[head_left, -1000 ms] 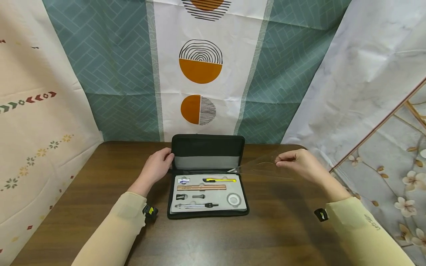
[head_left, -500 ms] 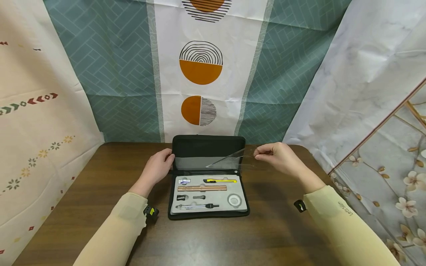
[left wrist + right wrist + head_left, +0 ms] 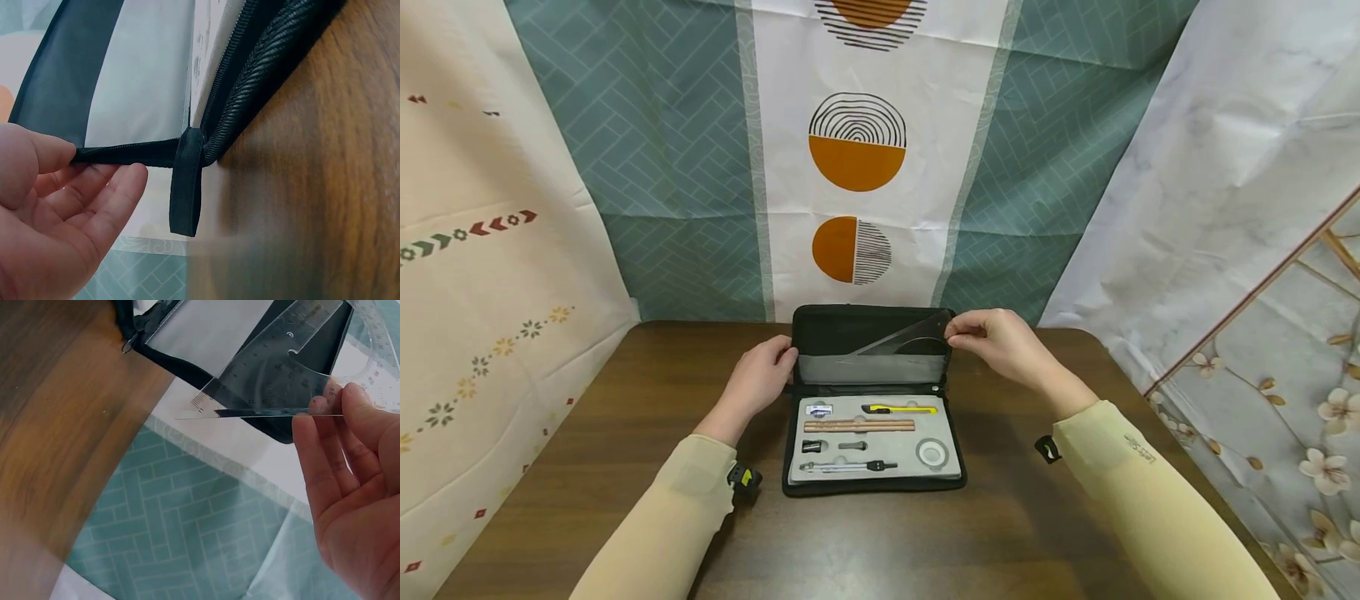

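A black zippered case lies unfolded on the table, its lid (image 3: 820, 327) standing up at the back with a grey pocket (image 3: 817, 368) across its lower part. My left hand (image 3: 758, 377) pinches the lid's left edge between thumb and fingers; the zipper edge (image 3: 131, 150) shows in the left wrist view. By one edge, my right hand (image 3: 1000, 343) pinches a clear plastic set square (image 3: 265, 378) with scale marks and a curved cutout. In the head view, the set square overlaps the lid's right half, its long tip low across the pocket's upper edge.
In the case's grey tray (image 3: 887, 479) lie an eraser (image 3: 818, 410), a yellow utility knife (image 3: 899, 409), pencils (image 3: 859, 426), a sharpener (image 3: 812, 447), a small grey cylinder (image 3: 852, 446), a compass (image 3: 847, 467) and a white ring (image 3: 932, 453). Behind the brown table (image 3: 880, 542) hangs a patterned curtain (image 3: 677, 167).
My right hand has moved left with the set square, from beside the case to in front of the lid. My left hand still holds the lid's left edge.
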### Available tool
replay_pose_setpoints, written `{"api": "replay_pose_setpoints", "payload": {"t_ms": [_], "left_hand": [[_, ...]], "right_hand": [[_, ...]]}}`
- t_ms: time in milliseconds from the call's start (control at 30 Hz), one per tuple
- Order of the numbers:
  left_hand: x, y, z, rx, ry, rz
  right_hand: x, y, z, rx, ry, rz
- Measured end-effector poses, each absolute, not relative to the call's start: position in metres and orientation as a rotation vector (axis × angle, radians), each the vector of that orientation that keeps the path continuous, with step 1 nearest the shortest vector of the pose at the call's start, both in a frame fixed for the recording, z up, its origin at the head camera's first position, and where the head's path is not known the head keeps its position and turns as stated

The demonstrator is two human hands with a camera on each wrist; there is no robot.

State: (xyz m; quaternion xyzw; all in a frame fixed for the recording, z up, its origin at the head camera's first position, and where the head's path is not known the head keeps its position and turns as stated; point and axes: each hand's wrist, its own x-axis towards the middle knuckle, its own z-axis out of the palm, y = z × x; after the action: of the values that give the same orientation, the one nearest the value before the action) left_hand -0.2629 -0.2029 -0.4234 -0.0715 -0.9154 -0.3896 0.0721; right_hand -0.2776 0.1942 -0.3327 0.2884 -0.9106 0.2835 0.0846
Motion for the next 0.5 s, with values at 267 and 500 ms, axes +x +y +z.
{"api": "replay_pose_setpoints", "payload": {"t_ms": [267,500], "left_hand": [[-0.263,-0.204,-0.424,-0.212,-2.756,-1.173],[-0.263,-0.203,-0.423,-0.207,-2.753,-1.181]], "right_hand": [[-0.283,0.178,-0.333,0.859,-2.683,0.872],[-0.286,0.166,-0.333,0.890,-2.642,0.853]]}}
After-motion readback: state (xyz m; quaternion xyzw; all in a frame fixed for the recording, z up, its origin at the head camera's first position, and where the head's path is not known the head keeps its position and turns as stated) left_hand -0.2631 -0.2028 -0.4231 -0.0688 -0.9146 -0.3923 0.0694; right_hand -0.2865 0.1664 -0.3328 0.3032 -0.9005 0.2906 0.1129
